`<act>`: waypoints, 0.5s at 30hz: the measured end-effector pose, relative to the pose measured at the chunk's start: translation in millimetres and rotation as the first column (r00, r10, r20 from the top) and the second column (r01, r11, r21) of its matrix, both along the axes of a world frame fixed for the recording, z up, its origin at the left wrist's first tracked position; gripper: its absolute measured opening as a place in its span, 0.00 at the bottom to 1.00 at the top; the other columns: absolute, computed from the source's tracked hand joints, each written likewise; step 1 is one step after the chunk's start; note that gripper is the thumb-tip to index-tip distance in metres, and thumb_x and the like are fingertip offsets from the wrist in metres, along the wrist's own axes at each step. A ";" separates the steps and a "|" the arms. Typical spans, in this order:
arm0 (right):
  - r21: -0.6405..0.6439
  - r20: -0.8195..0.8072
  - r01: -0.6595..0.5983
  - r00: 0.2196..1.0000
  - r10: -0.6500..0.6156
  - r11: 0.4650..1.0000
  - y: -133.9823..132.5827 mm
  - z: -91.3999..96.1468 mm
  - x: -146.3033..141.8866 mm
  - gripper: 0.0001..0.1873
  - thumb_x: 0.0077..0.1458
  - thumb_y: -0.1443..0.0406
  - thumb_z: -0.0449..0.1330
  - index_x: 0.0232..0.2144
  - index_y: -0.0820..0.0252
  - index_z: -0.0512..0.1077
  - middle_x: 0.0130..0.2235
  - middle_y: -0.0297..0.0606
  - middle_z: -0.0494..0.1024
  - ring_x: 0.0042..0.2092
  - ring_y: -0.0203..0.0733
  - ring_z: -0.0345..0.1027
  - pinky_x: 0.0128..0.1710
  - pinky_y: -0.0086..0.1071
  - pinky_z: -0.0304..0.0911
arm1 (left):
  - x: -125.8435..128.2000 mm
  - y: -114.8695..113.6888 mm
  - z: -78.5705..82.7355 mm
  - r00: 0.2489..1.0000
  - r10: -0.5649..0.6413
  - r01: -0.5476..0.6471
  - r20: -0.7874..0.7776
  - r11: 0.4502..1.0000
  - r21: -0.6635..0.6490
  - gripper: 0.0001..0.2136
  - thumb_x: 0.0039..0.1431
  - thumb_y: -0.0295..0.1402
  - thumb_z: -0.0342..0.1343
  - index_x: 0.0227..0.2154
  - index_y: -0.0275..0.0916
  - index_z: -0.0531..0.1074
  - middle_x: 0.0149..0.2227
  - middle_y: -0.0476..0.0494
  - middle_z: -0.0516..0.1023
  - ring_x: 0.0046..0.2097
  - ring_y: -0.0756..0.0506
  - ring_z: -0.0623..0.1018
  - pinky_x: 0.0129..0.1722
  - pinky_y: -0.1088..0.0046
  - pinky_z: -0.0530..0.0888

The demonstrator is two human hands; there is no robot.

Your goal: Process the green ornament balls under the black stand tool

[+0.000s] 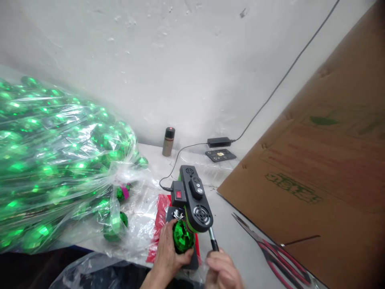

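My left hand [167, 253] is wrapped around a shiny green faceted ball [182, 237] with a silver cap, held under the head of a small black machine [192, 200] with a red switch. My right hand [221, 271] is closed around the black handle of the machine's lever [213, 240], just right of the ball. The machine stands on a red sheet [161, 222] on the white table.
A big clear plastic bag of green balls [54, 160] fills the left. A large cardboard sheet [315, 168] leans at the right, with red-handled pliers [270, 251] before it. A small bottle [169, 141], a power adapter [219, 141] and a dark pad [220, 155] sit by the wall.
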State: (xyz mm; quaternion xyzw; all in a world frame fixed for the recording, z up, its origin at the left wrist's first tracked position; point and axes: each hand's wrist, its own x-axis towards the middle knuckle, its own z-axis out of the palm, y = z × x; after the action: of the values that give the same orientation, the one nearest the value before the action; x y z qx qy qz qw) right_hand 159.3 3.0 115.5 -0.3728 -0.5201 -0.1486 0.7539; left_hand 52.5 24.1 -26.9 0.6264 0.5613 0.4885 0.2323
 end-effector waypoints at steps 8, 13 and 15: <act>-0.017 -0.009 0.020 1.000 -0.020 1.000 -2.6 3.3 -8.3 0.24 0.78 0.60 0.58 0.26 0.58 0.76 0.22 0.28 0.76 0.22 0.33 0.70 0.39 0.33 0.74 | -4.2 0.7 6.5 0.999 -0.029 0.030 0.015 1.000 -0.010 0.40 0.45 0.38 0.73 0.63 0.36 0.72 0.57 0.28 0.82 0.59 0.25 0.84 0.62 0.37 0.82; -0.336 -0.060 -0.098 0.995 0.083 0.937 -9.8 59.0 3.8 0.21 0.75 0.60 0.61 0.28 0.59 0.79 0.23 0.31 0.76 0.21 0.31 0.66 0.23 0.26 0.61 | -18.8 0.8 18.5 0.994 -0.099 0.101 0.052 0.994 -0.040 0.39 0.48 0.35 0.73 0.65 0.36 0.71 0.61 0.27 0.82 0.62 0.25 0.84 0.64 0.38 0.81; -0.415 -0.086 -0.118 0.992 0.090 0.902 -11.9 78.5 6.8 0.25 0.76 0.54 0.60 0.27 0.59 0.79 0.22 0.31 0.73 0.20 0.32 0.66 0.21 0.26 0.61 | -26.8 -12.7 16.5 0.993 -0.107 0.110 0.053 0.993 -0.052 0.39 0.52 0.34 0.73 0.68 0.37 0.70 0.64 0.26 0.81 0.64 0.26 0.83 0.64 0.39 0.82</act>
State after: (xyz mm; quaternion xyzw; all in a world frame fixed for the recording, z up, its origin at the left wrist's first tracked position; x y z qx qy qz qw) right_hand 166.0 -8.9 194.0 -0.5025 -0.5344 0.0191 0.6794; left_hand 25.8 11.4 -10.3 0.6369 0.5335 0.4751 0.2898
